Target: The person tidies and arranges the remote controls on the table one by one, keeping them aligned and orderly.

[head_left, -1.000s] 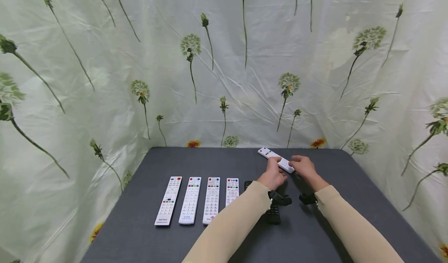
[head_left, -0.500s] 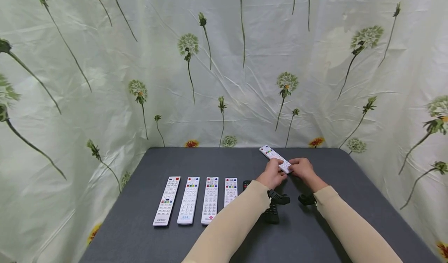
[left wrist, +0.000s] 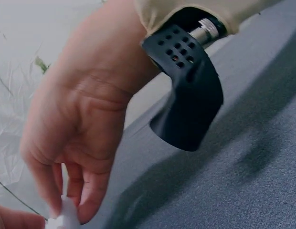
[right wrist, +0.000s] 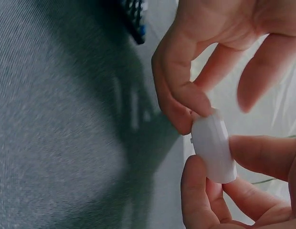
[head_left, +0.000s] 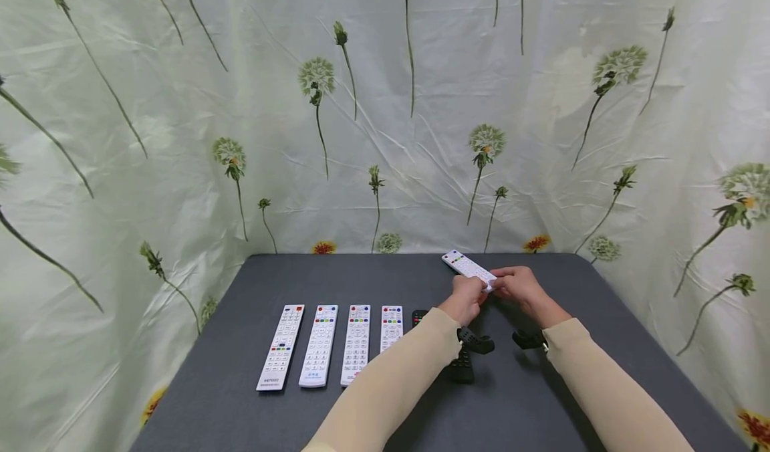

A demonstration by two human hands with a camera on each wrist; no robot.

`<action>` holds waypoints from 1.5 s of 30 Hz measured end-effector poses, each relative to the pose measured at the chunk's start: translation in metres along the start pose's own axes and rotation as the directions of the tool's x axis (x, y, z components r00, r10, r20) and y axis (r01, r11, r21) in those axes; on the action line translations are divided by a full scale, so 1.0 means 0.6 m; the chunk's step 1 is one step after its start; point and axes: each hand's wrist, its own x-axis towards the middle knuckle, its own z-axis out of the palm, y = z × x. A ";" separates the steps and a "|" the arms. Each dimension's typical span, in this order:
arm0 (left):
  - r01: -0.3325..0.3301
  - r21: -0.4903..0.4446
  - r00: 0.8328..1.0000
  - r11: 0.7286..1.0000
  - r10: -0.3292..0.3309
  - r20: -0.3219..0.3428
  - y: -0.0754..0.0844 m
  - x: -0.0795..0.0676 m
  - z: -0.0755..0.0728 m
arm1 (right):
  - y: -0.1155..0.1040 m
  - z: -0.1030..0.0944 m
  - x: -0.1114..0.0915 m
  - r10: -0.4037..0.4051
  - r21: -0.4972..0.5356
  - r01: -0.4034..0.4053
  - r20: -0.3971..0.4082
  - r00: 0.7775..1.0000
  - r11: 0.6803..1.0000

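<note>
Both hands meet at the near end of a white remote control (head_left: 468, 266), which points diagonally away near the table's far edge. My left hand (head_left: 466, 297) holds its left side with curled fingers. With thumb and fingers my right hand (head_left: 521, 287) pinches the same end; in the right wrist view the remote's white end (right wrist: 213, 151) shows between both hands' fingertips. The left wrist view has my right hand large, with a bit of the remote (left wrist: 66, 213) at its fingertips and a left finger (left wrist: 16, 217) at the lower left.
White remotes lie in a row: a first (head_left: 281, 347), a second (head_left: 319, 345), a third (head_left: 356, 342) and a fourth (head_left: 391, 325), partly under my left sleeve. A black remote (head_left: 462, 368) lies beneath that forearm. Floral sheeting (head_left: 385, 118) hangs behind the dark table (head_left: 204, 398).
My right fingers have closed in on the near end of the white remote, and my left hand has stayed on it. The whole head view has shifted slightly left.
</note>
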 end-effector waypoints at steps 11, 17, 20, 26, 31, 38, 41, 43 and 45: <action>-0.190 0.173 0.976 0.966 0.204 -0.070 0.013 -0.036 -0.013 | -0.026 0.014 -0.022 -0.031 0.019 0.031 -0.018 0.999 0.999; -0.237 0.132 0.970 0.963 0.242 -0.028 0.014 -0.050 -0.022 | -0.032 0.018 -0.047 -0.072 -0.003 0.072 0.009 0.997 0.997; -0.254 0.143 0.966 0.956 0.257 -0.002 0.013 -0.059 -0.029 | -0.032 0.017 -0.062 -0.082 -0.022 0.082 0.027 0.996 0.996; -0.269 0.148 0.963 0.952 0.265 0.046 0.007 -0.082 -0.045 | -0.028 0.015 -0.089 -0.114 -0.040 0.116 0.052 0.992 0.992; -0.287 0.157 0.957 0.945 0.278 0.077 0.002 -0.100 -0.056 | -0.028 0.011 -0.113 -0.137 -0.063 0.143 0.084 0.987 0.988; -0.307 0.210 0.950 0.928 0.287 0.123 -0.001 -0.140 -0.069 | -0.024 -0.003 -0.143 -0.157 -0.079 0.169 0.137 0.978 0.982; -0.312 0.222 0.948 0.924 0.288 0.132 -0.006 -0.156 -0.076 | -0.022 -0.005 -0.158 -0.161 -0.085 0.176 0.154 0.975 0.981; -0.308 0.225 0.950 0.925 0.283 0.135 -0.010 -0.167 -0.081 | -0.019 -0.006 -0.168 -0.161 -0.101 0.179 0.164 0.973 0.979; -0.310 0.220 0.948 0.925 0.285 0.140 -0.015 -0.176 -0.085 | -0.017 -0.006 -0.178 -0.158 -0.123 0.180 0.171 0.973 0.976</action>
